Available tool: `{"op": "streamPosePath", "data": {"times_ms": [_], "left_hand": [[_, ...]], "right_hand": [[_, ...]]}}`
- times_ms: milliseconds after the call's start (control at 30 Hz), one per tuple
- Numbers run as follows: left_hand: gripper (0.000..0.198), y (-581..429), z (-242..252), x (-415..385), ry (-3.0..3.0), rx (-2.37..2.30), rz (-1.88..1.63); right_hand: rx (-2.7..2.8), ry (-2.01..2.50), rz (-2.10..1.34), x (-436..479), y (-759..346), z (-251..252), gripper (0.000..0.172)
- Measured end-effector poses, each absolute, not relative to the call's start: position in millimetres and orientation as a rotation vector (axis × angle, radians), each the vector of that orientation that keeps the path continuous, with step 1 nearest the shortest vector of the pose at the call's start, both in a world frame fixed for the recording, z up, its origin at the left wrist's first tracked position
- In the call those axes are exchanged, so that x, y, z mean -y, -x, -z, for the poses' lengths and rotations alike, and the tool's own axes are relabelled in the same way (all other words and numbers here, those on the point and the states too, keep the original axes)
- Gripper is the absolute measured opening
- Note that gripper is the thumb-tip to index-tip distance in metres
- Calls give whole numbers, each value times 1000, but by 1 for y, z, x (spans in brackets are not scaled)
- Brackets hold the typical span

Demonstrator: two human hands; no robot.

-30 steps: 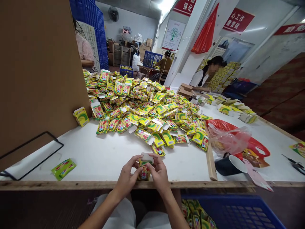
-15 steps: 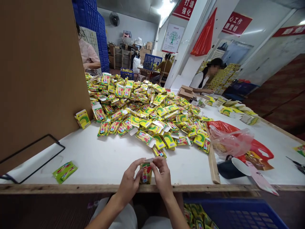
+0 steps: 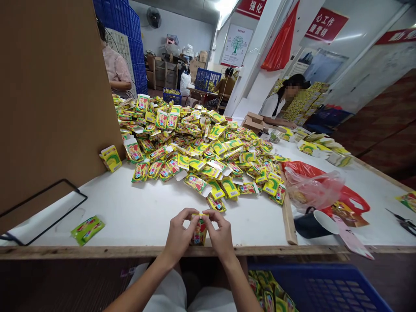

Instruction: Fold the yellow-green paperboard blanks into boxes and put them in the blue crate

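A small printed candy box [image 3: 199, 234] stands upright at the table's front edge, its top end pinched between my two hands. My left hand [image 3: 180, 232] grips the top left of the box with thumb and forefinger. On the other side, my right hand [image 3: 218, 232] pinches the top right corner. The fingers of both hands meet at the top flap, which they partly hide. Beyond them spreads a large heap of similar yellow and green boxes [image 3: 195, 147], several with white end flaps standing out.
A flat green packet [image 3: 87, 229] and a black wire frame [image 3: 73, 184] lie left, by a tall cardboard panel [image 3: 55, 86]. Right of a wooden strip [image 3: 288, 221] are a dark cup [image 3: 315, 224], plastic bags [image 3: 315, 186] and scissors [image 3: 404, 223]. A blue basket [image 3: 331, 286] stands below. Co-workers sit beyond.
My fingertips have come together over the top of the box, and its pale flap is now folded down under them. The camera view has shifted slightly.
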State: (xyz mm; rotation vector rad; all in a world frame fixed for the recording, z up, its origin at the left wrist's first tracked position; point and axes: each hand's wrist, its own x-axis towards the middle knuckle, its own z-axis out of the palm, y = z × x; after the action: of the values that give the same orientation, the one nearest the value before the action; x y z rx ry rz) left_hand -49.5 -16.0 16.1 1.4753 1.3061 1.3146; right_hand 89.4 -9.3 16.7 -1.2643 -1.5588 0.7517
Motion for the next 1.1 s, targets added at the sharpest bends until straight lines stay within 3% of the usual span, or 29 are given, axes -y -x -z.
{"op": "streamPosePath", "data": {"times_ms": [333,467,600,833,967,1100], "left_hand": [[15,61,-3,15,-1513,-1100,-1309],[32,65,0,17,-1388,-1160,-1290],[22,62,-1,14,-1359,-1315,-1204],[20,62,-4,15,-1480,-1309,-1112],[24,63,4,11,-1303,-1291,-1223],[36,57,4,9,-1122,-1106,-1318]], "right_hand": [[1487,1194,-949,18,-87,-10,12],[1482,1459,-745,37,-146,-41,20],[1631,1816,-411,47,-211,-64,22],[1587,1689,-290,-23,-134,4,46],[1506,1577,-516,-19,-92,21,44],[1484,1427,-797,22,-81,12,55]]}}
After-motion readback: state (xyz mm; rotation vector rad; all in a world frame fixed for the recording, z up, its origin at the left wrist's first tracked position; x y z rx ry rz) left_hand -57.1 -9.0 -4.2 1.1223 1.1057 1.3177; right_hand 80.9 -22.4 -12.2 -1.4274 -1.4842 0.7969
